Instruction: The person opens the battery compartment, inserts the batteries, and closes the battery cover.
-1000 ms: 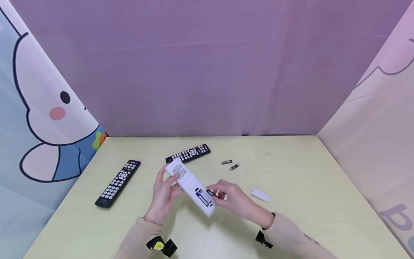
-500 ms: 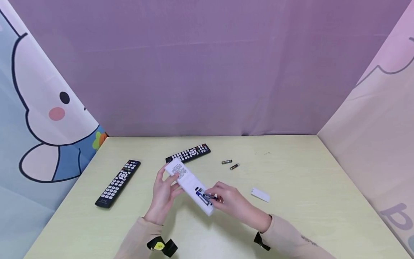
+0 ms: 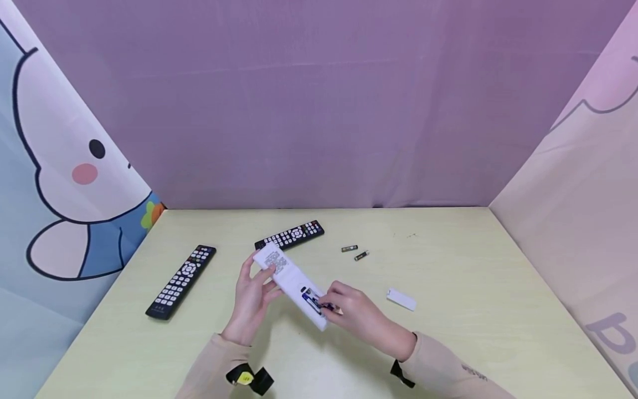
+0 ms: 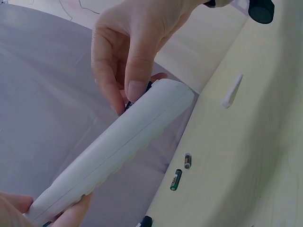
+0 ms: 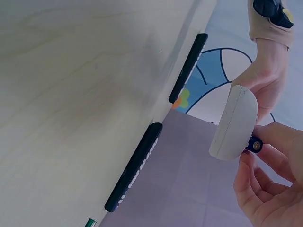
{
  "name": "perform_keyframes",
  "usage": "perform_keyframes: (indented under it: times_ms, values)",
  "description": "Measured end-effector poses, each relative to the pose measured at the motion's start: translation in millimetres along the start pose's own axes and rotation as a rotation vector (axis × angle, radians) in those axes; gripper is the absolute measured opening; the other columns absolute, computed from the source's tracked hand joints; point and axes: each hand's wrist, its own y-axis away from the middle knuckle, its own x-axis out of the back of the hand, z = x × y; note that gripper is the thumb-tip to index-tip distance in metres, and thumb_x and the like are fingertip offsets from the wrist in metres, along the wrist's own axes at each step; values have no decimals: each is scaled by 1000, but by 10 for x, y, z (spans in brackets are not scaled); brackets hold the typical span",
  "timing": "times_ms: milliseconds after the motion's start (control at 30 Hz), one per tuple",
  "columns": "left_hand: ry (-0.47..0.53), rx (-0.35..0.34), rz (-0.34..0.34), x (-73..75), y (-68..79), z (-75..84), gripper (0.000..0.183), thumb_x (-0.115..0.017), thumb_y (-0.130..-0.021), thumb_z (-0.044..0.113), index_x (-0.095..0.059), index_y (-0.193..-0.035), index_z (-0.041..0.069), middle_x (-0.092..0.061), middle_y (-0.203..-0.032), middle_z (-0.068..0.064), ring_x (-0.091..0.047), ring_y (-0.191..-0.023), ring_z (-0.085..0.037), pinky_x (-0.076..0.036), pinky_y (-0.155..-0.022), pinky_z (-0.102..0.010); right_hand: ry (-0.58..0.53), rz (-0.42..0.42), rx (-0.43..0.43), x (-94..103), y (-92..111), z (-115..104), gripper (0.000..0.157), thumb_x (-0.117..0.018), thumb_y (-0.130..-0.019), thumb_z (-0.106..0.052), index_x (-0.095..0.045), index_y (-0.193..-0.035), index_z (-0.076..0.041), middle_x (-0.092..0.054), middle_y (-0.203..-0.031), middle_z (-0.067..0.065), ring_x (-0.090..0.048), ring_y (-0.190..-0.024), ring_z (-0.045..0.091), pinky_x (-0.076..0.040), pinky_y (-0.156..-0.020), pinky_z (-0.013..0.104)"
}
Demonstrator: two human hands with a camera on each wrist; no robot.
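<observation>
My left hand grips the upper end of a white remote control, held tilted above the table with its back facing up. Near the lower end its battery compartment is uncovered, and a blue-and-silver battery lies inside. With thumb and fingers, my right hand pinches another battery at the compartment's right side; its round end shows in the right wrist view. My fingers hide most of that battery, so how far it sits inside cannot be told. A white battery cover lies right of my right hand.
Two small batteries, one beside the other, lie beyond the hands on the pale table. A black remote lies at left; another lies behind the white one. A purple curtain stands behind the table.
My right hand has brought the pinched battery from the white remote's right edge in over the compartment and lower against it. The left hand and the remote have barely moved.
</observation>
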Motion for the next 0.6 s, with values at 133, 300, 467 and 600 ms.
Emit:
perform_keyframes:
  times_ms: [133, 300, 467, 600]
  values:
    - [-10, 5, -1, 3, -4, 6, 57, -42, -89, 1, -21, -138, 21, -48, -114, -13, -63, -80, -20, -53, -74, -32, 8, -24, -3, 17, 12, 7, 16, -71, -70, -8, -67, -85, -2, -55, -78, 1, -54, -66, 9, -42, -57, 4]
    - [-26, 14, -3, 26, -16, 14, 56, -43, -89, 2, -22, -138, 21, -48, -113, -13, -63, -80, -19, -53, -74, -31, -56, -161, -92, 79, 39, 34, 24, -67, -75, -12, -67, -98, -5, -53, -92, 2, -54, -81, 11, -47, -69, 14]
    - [-27, 20, 2, 36, -21, 23, 56, -43, -89, 1, -23, -137, 21, -49, -111, -12, -63, -78, -19, -53, -75, -33, -195, -303, -202, 159, 61, 67, 29, -60, -82, -11, -62, -111, -9, -53, -110, 4, -52, -98, 14, -47, -83, 25]
    - [-26, 25, 0, 30, -23, 26, 56, -43, -88, 0, -24, -137, 21, -50, -108, -10, -63, -77, -19, -53, -73, -33, -289, -328, -228, 168, 86, 100, 30, -57, -85, -11, -59, -115, -9, -55, -113, 6, -53, -102, 15, -46, -87, 27]
